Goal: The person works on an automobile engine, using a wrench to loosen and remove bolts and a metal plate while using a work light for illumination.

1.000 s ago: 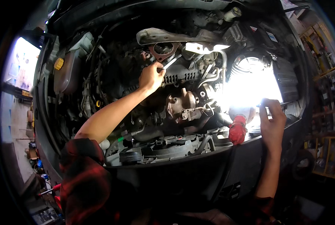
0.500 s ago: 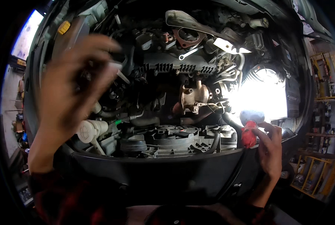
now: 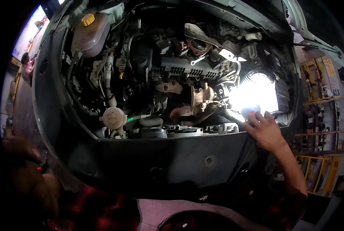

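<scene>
My right hand (image 3: 267,133) is closed over a lit work lamp (image 3: 251,111) at the front right of an open engine bay; its glare washes out the parts beside it. Down at the lower left, my left hand (image 3: 31,177) is in deep shadow outside the bay, and its grip does not show clearly. Left of the lamp sits a rusty cast exhaust part (image 3: 202,97). A combination wrench (image 3: 199,60) lies on the engine below a flat ring gasket (image 3: 198,47).
At the back left stands a coolant tank (image 3: 91,38) with a yellow cap. A round pale reservoir cap (image 3: 114,118) is near the front left. The dark front bumper (image 3: 172,158) lies between me and the bay. Shelving (image 3: 320,81) is at right; another person (image 3: 28,70) stands far left.
My left hand has swung from over the bay down to the lower left. My right hand now covers the lamp's red handle from above. The whole view has shifted.
</scene>
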`<state>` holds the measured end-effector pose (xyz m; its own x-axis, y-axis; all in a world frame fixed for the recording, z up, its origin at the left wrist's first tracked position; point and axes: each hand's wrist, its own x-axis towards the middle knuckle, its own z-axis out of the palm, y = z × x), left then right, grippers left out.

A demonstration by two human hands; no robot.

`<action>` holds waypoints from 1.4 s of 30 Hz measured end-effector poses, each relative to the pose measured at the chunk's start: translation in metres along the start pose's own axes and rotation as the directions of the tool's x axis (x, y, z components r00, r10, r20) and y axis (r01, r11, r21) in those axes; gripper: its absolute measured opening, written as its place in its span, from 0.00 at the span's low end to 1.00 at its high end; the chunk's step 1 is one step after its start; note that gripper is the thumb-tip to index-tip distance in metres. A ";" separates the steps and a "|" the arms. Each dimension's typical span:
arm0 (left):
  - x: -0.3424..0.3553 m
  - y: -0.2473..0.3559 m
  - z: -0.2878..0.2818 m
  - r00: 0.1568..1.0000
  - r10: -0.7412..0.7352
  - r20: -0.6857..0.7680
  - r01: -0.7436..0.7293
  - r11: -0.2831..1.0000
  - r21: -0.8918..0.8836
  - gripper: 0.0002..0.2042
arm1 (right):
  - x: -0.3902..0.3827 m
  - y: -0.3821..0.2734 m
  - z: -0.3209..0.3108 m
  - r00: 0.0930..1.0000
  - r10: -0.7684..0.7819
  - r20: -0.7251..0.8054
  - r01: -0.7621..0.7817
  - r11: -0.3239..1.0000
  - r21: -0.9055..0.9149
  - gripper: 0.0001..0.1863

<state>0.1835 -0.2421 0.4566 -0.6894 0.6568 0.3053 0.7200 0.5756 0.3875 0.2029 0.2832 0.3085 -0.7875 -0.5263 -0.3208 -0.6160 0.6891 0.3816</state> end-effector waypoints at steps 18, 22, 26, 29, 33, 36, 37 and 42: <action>-0.035 -0.084 0.151 0.966 -0.096 -0.239 0.024 0.957 -0.289 0.19 | 0.119 -0.128 -0.036 0.697 0.569 -0.436 0.016 0.596 0.803 0.22; -0.032 -0.088 0.155 0.976 -0.047 -0.213 0.019 0.991 -0.133 0.15 | 0.121 -0.134 -0.038 0.806 0.475 -0.353 0.028 0.566 0.824 0.22; -0.028 -0.080 0.163 0.944 -0.255 -0.208 0.234 0.965 -0.120 0.12 | 0.106 -0.128 -0.036 0.846 0.358 -0.396 0.087 0.639 0.764 0.15; -0.019 -0.080 0.168 0.943 -0.224 -0.247 0.239 0.970 0.034 0.09 | 0.090 -0.127 -0.029 0.822 0.335 -0.461 0.155 0.646 0.747 0.13; -0.008 -0.069 0.178 0.889 -0.277 -0.364 0.359 0.916 0.178 0.07 | 0.079 -0.135 -0.007 0.746 0.377 -0.549 0.186 0.674 0.715 0.13; 0.005 -0.069 0.191 0.877 -0.236 -0.418 0.348 0.913 0.213 0.08 | 0.061 -0.142 -0.010 0.741 0.420 -0.524 0.086 0.715 0.694 0.13; -0.002 -0.068 0.193 0.872 -0.242 -0.425 0.356 0.911 0.210 0.08 | 0.057 -0.142 -0.010 0.767 0.387 -0.512 0.099 0.718 0.689 0.13; 0.028 -0.029 0.199 0.896 -0.271 -0.352 0.344 0.924 0.165 0.08 | 0.030 -0.121 0.004 0.773 0.278 -0.571 0.233 0.712 0.662 0.14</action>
<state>0.1594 -0.1434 0.2805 -0.8404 0.2609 0.4751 0.4412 0.8383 0.3202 0.2540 0.1860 0.2493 -0.7913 -0.4995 0.3527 -0.6088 0.6980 -0.3771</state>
